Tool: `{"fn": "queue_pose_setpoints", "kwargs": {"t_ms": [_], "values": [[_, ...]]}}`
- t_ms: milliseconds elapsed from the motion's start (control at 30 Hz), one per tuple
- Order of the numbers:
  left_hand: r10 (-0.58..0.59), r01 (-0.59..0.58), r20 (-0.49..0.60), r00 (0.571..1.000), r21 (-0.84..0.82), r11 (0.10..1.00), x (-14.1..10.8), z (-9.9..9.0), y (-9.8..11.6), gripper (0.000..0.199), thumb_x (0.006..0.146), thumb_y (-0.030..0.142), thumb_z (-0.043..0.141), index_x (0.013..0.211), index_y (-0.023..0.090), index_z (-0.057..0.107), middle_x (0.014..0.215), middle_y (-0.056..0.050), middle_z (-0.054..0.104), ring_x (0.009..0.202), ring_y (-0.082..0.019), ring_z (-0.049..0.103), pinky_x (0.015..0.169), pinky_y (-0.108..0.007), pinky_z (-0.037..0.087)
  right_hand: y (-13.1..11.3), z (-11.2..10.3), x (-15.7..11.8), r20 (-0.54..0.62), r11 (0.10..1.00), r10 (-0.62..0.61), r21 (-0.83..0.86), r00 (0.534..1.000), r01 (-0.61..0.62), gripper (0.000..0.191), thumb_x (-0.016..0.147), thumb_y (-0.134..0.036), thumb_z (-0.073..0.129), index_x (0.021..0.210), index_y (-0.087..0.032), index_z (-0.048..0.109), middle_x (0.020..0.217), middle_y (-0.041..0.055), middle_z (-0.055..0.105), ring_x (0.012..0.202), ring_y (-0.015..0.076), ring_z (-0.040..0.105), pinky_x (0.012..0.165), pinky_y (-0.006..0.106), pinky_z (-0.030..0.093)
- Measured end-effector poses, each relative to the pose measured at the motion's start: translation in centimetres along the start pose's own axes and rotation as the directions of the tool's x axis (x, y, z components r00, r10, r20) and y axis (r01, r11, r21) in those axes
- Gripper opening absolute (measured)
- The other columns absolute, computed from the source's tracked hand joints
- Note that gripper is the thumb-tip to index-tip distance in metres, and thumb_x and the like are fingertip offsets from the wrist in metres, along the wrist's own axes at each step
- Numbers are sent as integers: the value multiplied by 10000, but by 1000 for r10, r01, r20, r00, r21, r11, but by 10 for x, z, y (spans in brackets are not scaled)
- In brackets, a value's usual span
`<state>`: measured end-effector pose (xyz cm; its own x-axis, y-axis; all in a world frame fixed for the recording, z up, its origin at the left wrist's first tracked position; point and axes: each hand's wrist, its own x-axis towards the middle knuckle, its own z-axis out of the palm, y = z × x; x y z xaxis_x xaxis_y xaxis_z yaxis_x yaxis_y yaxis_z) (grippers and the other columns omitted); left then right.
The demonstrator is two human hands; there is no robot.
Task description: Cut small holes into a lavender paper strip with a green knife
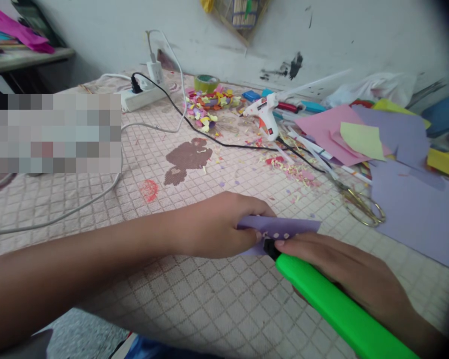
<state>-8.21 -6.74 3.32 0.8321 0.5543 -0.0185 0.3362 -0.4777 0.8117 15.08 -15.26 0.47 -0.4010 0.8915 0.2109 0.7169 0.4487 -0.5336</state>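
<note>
Left hand [220,224] is pinching the 9 o'clock end of the purple paper [297,226], thumb on the near face. Paper is held over the near part of the tablecloth [194,294], row of pale dots along it. Right hand [351,269] is wrapped round the green tool [322,289], fingertips near its black head, which meets the paper's 6 to 7 o'clock edge. Probably a hole punch, but the head is too blurred to be sure. Clock from the paper: scissors [362,204] between 2 and 3, large purple sheet [415,214] at 3, glue gun [264,114] about 12, tape roll [206,83] at 11, power strip [145,97] around 10.
</note>
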Motion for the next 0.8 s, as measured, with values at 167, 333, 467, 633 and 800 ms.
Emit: {"fn": "queue_pose_setpoints", "kwargs": {"t_ms": [167, 333, 467, 633, 800], "values": [[-1, 1, -9, 1000, 44, 999, -1, 3, 1, 283, 800, 64, 500, 1039, 146, 628, 939, -17, 686, 833, -121, 627, 712, -208, 471, 0, 3, -2, -15, 998, -13, -54, 1000, 12, 382, 855, -265, 521, 1189, -433, 600, 1090, -39, 704, 948, 244, 667, 837, 381, 526], [49, -46, -74, 996, 34, 998, -3, 10, 3, 279, 820, 51, 475, 1042, 142, 617, 971, -38, 680, 875, -138, 629, 757, -229, 476, -4, 4, 5, -87, 979, -36, -202, 996, 18, 312, 802, -239, 549, 1088, -350, 604, 925, -27, 742, 771, 219, 702, 650, 324, 570], [70, -63, -139, 988, 53, 997, -4, 17, 3, 269, 880, 89, 412, 1048, 124, 619, 921, -50, 684, 831, -138, 637, 739, -232, 483, -6, 3, 6, -24, 961, -69, -269, 997, 60, 288, 824, -266, 530, 1106, -312, 565, 920, -2, 744, 768, 230, 708, 607, 325, 577], [78, -66, -82, 994, 143, 987, -3, 13, 2, 226, 890, 106, 408, 951, 136, 623, 844, -32, 678, 760, -125, 634, 691, -216, 481, -7, 3, 0, -44, 933, -219, -301, 975, 197, 336, 936, -244, 369, 1230, -290, 525, 1129, 39, 681, 988, 237, 660, 871, 390, 535], [48, -44, -5, 999, 306, 951, -3, 14, 2, 214, 875, 117, 433, 1004, 142, 602, 864, -55, 687, 775, -166, 652, 702, -266, 503, -10, 0, 9, 40, 923, -300, -242, 953, 300, 289, 946, -203, 380, 1157, -259, 569, 1080, 34, 689, 938, 185, 671, 852, 296, 548]]}}
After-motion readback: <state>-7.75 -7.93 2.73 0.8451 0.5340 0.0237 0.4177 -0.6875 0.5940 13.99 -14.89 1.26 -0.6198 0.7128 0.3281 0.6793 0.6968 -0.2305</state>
